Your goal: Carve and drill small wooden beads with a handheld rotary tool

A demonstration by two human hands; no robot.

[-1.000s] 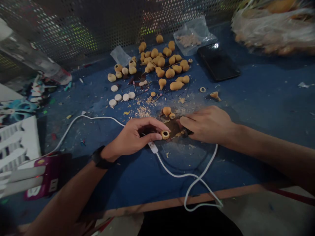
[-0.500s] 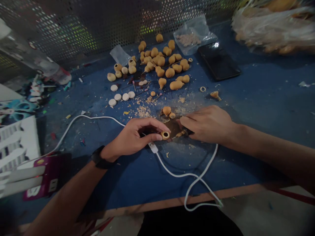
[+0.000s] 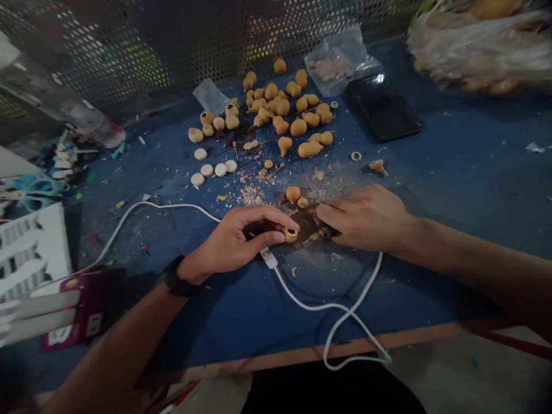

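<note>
Left hand [image 3: 239, 238]: one cut gourd [image 3: 291, 237]; right hand [image 3: 368, 218]: one tool [image 3: 317, 235]; five discs [image 3: 221, 170].

We have a blue table [image 3: 466, 230] with a brown front edge. Toward its back lie many gourds [image 3: 310, 149], with a small bag [image 3: 330, 69] and a black slab [image 3: 382, 109] to their right, and a big bag [image 3: 483, 54] farther right. Nearer us, white discs [image 3: 220, 169] sit near scattered shavings [image 3: 251, 194]. A white cord [image 3: 319, 307] crosses the table and loops past the front edge. At our left are scissors [image 3: 37, 201] and a purple box [image 3: 81, 299], perhaps a device; the light is too poor to be sure.
</note>
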